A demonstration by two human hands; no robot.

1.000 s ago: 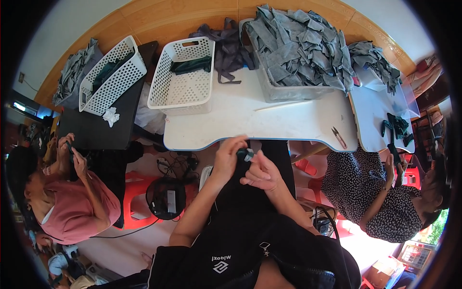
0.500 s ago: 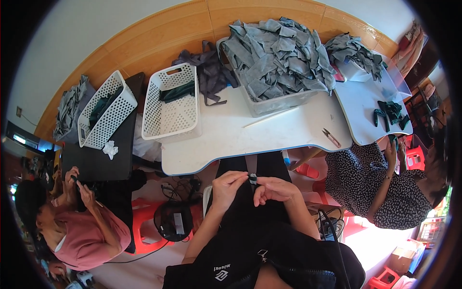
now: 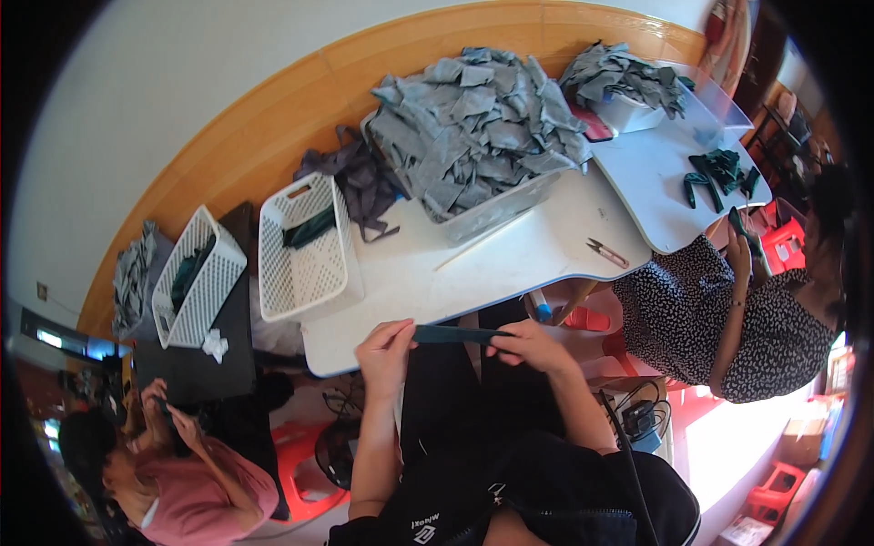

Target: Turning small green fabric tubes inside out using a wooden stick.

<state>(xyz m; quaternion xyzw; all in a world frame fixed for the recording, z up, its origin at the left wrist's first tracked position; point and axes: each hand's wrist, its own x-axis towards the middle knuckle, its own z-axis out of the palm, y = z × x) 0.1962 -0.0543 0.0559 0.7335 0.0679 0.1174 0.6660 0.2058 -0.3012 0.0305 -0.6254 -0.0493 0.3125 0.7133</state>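
Holding dark green strip (image 3: pixel 458 336) straight | left hand (image 3: pixel 383 356): fingers pinching one end | right hand (image 3: pixel 537 347): fingers pinching the other

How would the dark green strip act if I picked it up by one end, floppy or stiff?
Probably floppy: the dark green strip looks like cloth, and similar green pieces on the right-hand table lie crumpled. It's narrow, and the left hand and right hand just pinch it, so likely light too.
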